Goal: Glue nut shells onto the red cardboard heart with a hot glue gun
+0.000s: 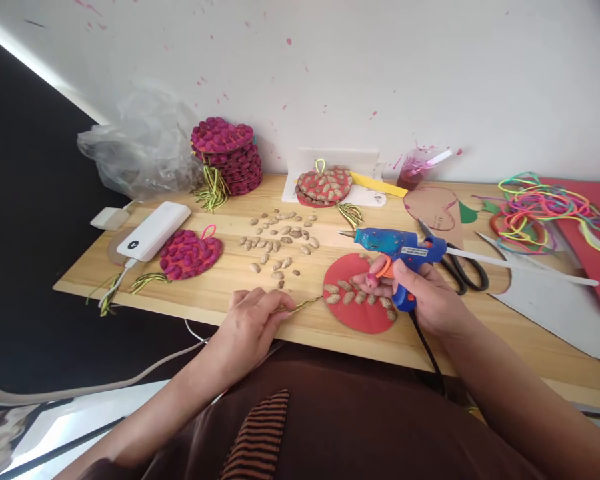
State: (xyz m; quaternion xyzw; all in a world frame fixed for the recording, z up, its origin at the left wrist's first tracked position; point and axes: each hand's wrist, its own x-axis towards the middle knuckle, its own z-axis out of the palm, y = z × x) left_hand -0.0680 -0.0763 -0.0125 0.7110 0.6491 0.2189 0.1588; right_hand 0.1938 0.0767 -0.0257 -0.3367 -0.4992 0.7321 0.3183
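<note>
My right hand (433,300) grips a blue hot glue gun (393,245) by its handle, fingers near the orange trigger. A white glue stick (525,265) sticks out of its back, and the metal nozzle points left. Below it lies a red disc (345,319) with rows of tan, mottled peanut-like shells (347,297) on it; the hand partly covers the disc. From the disc's left edge a thin yellow-green and dark cord (305,305) runs to my left hand (253,323), whose closed fingers pinch it at the table's front edge. Loose shells (275,247) lie scattered beyond that hand.
Magenta shell-covered discs (225,157) are stacked at the back left, near a plastic bag (140,147). A white power bank (155,230) lies at left. Black-handled scissors (465,270), tangled colored cords (545,207) and a cup (411,170) of dark red liquid are at right.
</note>
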